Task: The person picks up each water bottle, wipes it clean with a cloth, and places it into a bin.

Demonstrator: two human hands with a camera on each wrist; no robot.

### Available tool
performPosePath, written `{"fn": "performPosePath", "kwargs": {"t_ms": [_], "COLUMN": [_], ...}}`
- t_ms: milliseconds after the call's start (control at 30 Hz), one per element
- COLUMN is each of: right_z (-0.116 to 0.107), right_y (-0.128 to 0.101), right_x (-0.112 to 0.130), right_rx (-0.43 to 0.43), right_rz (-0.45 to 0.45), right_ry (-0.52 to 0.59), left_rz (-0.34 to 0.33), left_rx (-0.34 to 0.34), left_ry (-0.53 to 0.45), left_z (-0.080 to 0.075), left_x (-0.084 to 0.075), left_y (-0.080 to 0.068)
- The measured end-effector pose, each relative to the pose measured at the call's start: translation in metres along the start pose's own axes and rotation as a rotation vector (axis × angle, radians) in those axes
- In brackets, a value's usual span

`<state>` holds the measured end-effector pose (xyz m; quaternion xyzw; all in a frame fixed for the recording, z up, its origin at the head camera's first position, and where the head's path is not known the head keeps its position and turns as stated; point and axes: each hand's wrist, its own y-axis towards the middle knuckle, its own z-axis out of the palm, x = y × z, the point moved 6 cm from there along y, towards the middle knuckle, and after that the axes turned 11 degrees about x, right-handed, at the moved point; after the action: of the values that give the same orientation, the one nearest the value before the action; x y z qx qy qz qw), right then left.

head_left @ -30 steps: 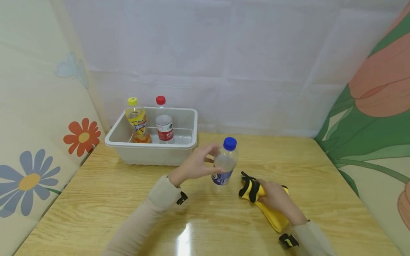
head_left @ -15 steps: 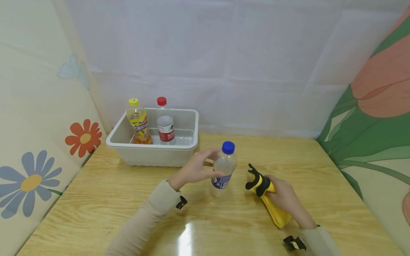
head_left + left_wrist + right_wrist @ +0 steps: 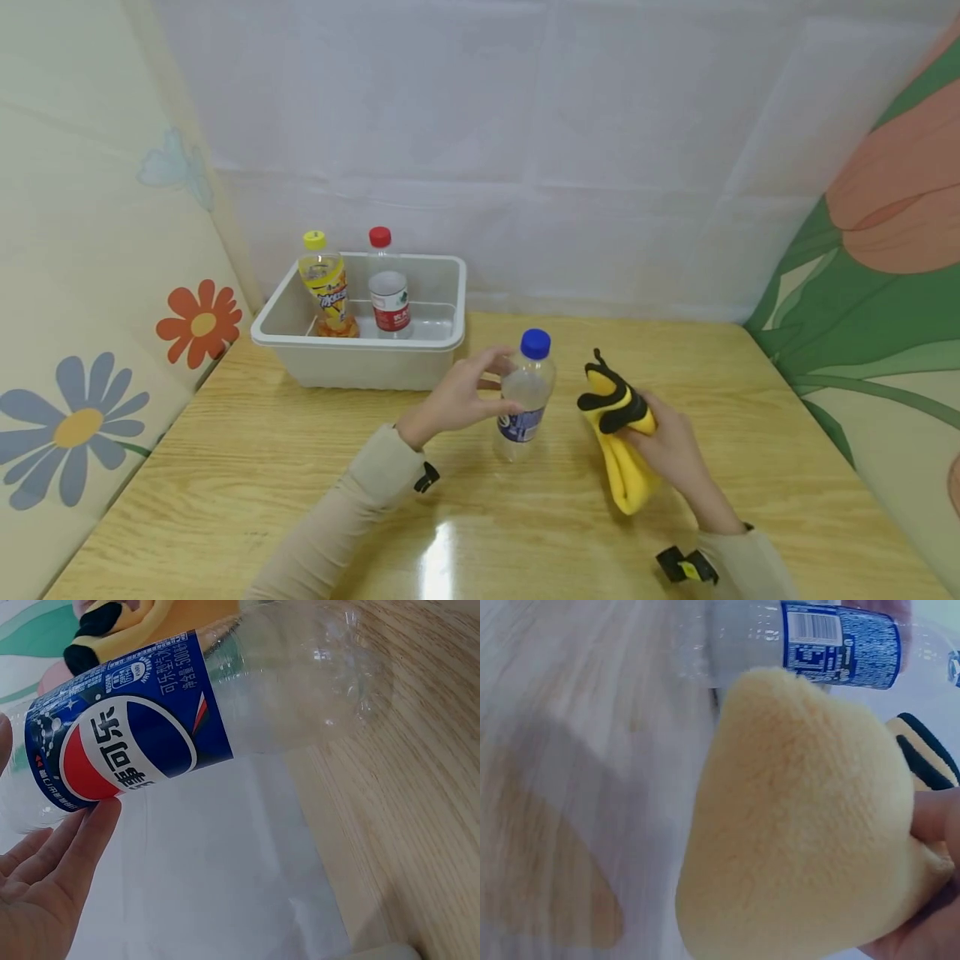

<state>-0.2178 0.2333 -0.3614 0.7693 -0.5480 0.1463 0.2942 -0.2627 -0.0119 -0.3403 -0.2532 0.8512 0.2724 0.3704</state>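
A big white sheet hangs at the back, with creases in it. At the sides are flowery sheets, with a red and a blue flower on the left one and pink petals and green leaves on the right one. Next is the shiny wooden table. A pale grey tub sits on it, toward the back and left.

A yellow fluffy cloth with black stripes hangs over the table, all bunched up. The right hand has its thumb and fingers clamped on it. The left hand has its thumb and fingers curled round the blue-capped bottle. That see-through bottle is in front of the tub and to its right, near the cloth. I cannot tell if its bottom touches the table. Two more bottles stand inside the tub: a yellow-capped bottle, leaning a bit, and a red-capped bottle. The held bottle wears a blue label with a red, white and blue circle.
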Motion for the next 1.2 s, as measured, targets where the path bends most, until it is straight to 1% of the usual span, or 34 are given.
{"fn": "performPosePath", "kwargs": {"t_ms": [133,233,500,733,867,967,1100,1200], "right_z": [-0.005,-0.006,-0.01,-0.013,-0.014,-0.013,-0.011,-0.01], "right_y": [0.001,0.001,0.004,0.006,0.007,0.009,0.013,0.017], "right_x": [0.006,0.01,0.021,0.031,0.037,0.042,0.048,0.052], "right_rx": [-0.022,-0.022,-0.023,-0.055,-0.065,-0.051,-0.009,0.013], "right_rz": [-0.011,-0.008,-0.006,-0.039,-0.065,-0.077,-0.087,-0.102], "right_ry": [0.021,0.042,0.084,0.097,0.113,0.121,0.133,0.122], "left_rz": [0.009,0.017,0.023,0.037,0.035,0.033,0.03,0.029], "left_rx": [-0.006,-0.008,-0.015,-0.017,-0.013,-0.012,-0.011,-0.011], "left_ry": [-0.008,-0.014,0.007,-0.019,-0.019,-0.019,-0.021,-0.017], "left_z": [0.001,0.001,0.001,0.002,0.003,0.003,0.003,0.003], "left_x": [0.001,0.002,0.001,0.002,0.002,0.002,0.001,0.002], "left_y": [-0.001,-0.002,-0.003,-0.003,-0.003,-0.003,-0.003,-0.003]}}
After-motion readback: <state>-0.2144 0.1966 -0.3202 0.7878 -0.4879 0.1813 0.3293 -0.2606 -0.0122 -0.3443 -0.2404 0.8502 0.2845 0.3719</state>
